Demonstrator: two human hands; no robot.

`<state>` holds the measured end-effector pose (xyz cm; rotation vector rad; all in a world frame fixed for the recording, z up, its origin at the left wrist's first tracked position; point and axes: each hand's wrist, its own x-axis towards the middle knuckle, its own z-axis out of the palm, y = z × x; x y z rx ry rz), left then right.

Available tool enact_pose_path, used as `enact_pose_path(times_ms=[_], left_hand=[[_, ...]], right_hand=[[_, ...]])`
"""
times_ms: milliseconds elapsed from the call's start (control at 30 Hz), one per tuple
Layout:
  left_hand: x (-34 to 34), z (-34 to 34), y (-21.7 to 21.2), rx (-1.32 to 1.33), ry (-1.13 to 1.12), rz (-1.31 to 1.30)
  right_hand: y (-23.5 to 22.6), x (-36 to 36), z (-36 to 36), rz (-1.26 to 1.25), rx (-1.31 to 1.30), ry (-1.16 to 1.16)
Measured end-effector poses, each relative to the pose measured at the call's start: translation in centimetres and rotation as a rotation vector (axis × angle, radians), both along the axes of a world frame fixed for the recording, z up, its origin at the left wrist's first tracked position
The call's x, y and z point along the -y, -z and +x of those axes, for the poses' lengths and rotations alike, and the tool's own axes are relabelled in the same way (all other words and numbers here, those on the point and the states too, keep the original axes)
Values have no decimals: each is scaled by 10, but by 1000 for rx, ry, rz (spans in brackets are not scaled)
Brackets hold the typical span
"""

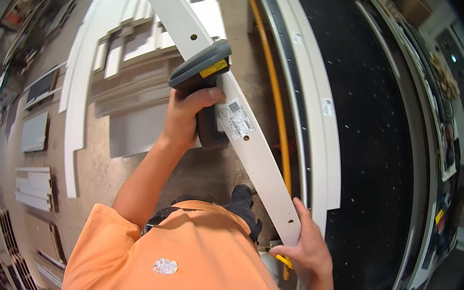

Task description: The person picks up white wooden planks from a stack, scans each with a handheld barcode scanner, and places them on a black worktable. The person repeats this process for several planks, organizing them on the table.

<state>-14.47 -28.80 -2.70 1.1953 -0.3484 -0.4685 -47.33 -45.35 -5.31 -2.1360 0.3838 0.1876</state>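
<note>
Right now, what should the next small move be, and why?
Probably tilt the scanner toward the label: the left hand grips the scanner close beside it, the label shows mostly uncovered, and the right hand holds the board at its near end.

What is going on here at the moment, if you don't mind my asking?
A person in an orange shirt is handling a long white strip with small round holes. The right hand grips its near end, while the left hand holds a dark handheld scanner beside the printed label on the strip. Whether the scanner touches the strip is unclear. A long black surface lies to the right, and more white pieces lie to the left.
</note>
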Motion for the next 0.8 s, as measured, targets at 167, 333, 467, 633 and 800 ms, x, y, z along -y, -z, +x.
enact_pose_path(times_ms=[167,333,467,633,800], left_hand=[[-153,-15,-47,-37,-159,-53],[-333,-43,-58,-33,-387,-117],[-500,-72,-22,78,-472,-67],[-654,-107,62,148,-716,-271],[-751,-100,143,-265,-980,-335]], right_hand=[[-29,-110,37,-242,96,-89],[-52,-223,64,-255,182,-291],[-45,-330,90,-117,132,-439],[6,-461,127,24,116,-678],[83,-561,192,-70,-3,-831]])
